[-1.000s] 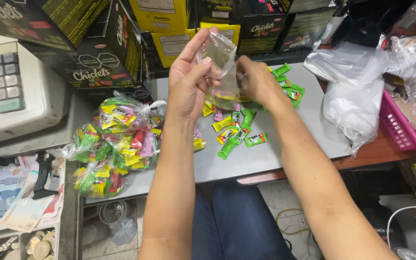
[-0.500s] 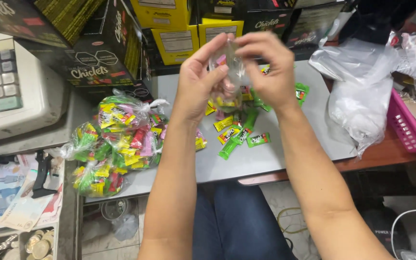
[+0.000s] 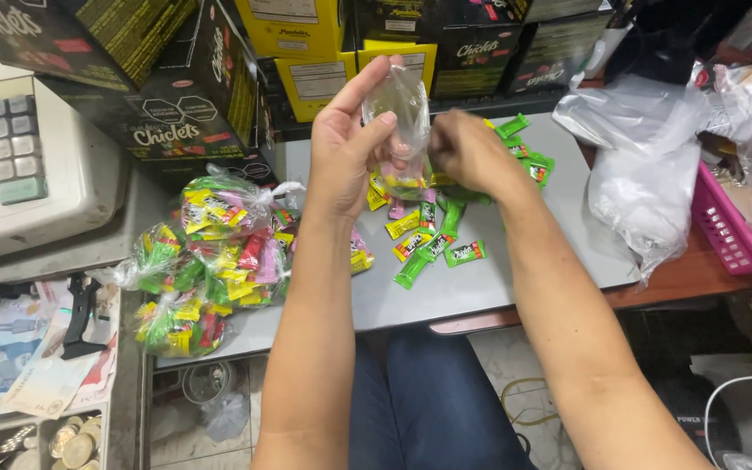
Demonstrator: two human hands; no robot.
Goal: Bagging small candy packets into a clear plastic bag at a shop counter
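Grey plastic on the far left: a cash register (image 3: 19,157) sits over an open drawer of banknotes (image 3: 10,365) and coins (image 3: 71,448). Next along, tied clear bags of candy (image 3: 206,252), packed with yellow, green and pink wrappers, are heaped on the grey counter (image 3: 480,296). Behind them stand dark and yellow cardboard boxes (image 3: 219,78).

Now the middle: the left hand (image 3: 341,152) is up, thumb and fingers closed on the top of a small clear bag (image 3: 402,122) held above the counter, a few candies sagging at its bottom. The right hand (image 3: 472,152) is closed against the bag's lower side, though its motion blur hides exactly how its grip sits. That bag looks thin, soft and slippery, nearly weightless, and likely to crumple or spill if squeezed low; the neck near the opening seems the safest hold.

Below it, loose green and yellow candies (image 3: 433,239) scatter across the counter. Further right, empty clear plastic bags (image 3: 646,174) are piled, then a pink basket (image 3: 728,231) at the edge.
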